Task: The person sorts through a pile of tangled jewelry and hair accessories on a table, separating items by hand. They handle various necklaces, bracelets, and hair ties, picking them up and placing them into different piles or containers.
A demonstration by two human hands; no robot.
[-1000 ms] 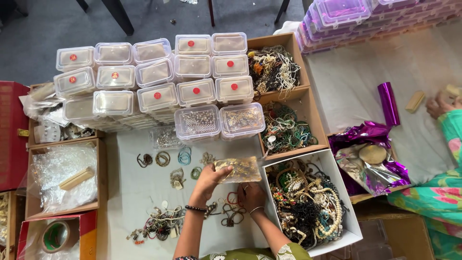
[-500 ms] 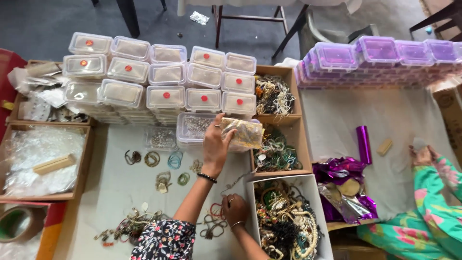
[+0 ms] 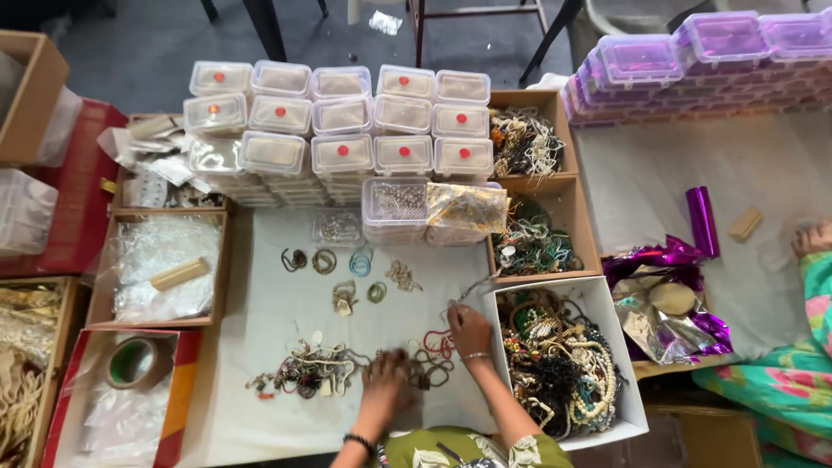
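Left hand (image 3: 384,381) laid flat, fingers spread, on tangled jewellery heap (image 3: 312,368) near bench (image 3: 277,425) front edge, nothing gripped, apparently pinning it. Right hand (image 3: 468,334), just right of heap, pinched on red bead strand (image 3: 438,347), seemingly being teased free.

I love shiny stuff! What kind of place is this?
Probably a jewellery sorting or packing workspace: stacked clear plastic boxes, cardboard boxes of tangled necklaces, and bangles laid on the white sheet by the left hand and right hand.
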